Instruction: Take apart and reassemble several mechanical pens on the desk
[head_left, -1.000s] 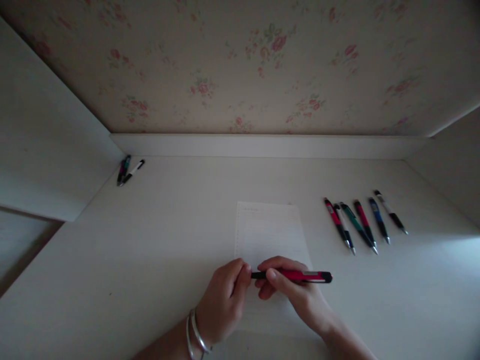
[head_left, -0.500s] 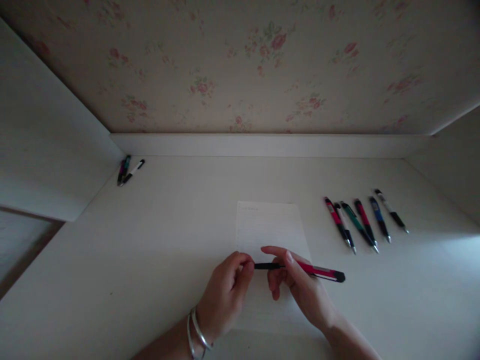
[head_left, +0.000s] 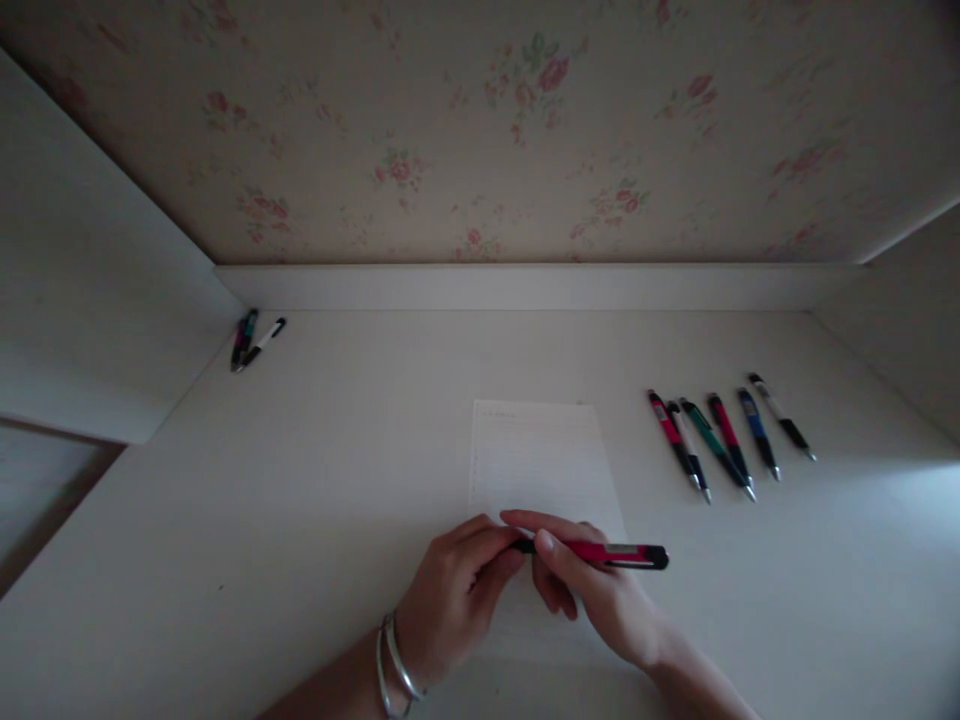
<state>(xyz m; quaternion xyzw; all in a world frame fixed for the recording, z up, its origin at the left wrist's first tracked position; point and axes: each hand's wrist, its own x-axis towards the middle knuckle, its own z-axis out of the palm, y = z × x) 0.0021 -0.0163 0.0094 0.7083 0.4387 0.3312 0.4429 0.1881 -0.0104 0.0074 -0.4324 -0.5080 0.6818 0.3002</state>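
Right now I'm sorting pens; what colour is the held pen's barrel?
The barrel is red, in head view.

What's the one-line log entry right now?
left hand: fingers pinching black end of red pen | right hand: holding its red barrel | paper: beneath red pen | six pens: on desk, right

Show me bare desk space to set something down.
Bare: between the corner pens and the paper, and from the paper back to the ledge. Crowded: the pens at right, and the paper's near half, where left hand and right hand hold a red pen.
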